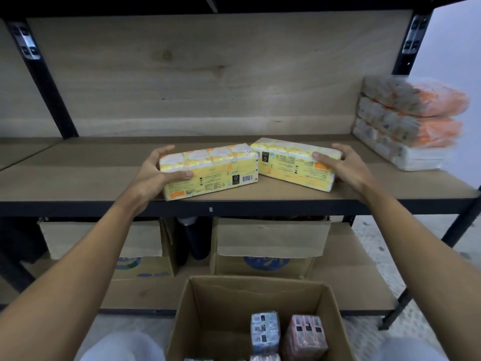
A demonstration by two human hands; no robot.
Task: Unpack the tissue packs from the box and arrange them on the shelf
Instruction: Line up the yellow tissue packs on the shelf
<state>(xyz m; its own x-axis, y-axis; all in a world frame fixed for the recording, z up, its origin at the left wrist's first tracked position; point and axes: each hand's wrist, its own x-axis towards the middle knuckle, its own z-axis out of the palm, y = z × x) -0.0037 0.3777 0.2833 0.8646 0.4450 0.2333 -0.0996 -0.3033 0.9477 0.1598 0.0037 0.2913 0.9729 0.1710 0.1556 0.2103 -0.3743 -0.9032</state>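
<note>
Yellow film-wrapped tissue packs (210, 175) rest on the wooden shelf (78, 178), left hand (149, 175) gripping one, right hand (346, 165) the other; brown cardboard box (216, 303) at six o'clock holds more.

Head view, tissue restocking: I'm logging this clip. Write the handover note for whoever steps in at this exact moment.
Hands: left hand grips the left yellow tissue pack; right hand grips the right yellow tissue pack.
Where: both yellow packs lie on the shelf board, angled to each other, not lined up.
Done: a stack of orange tissue packs sits at the shelf's right end.
Left: square up the yellow pair, then shelve what sits in the cardboard box: a blue pack, a pink pack, and more cut off at the bottom edge.
</note>
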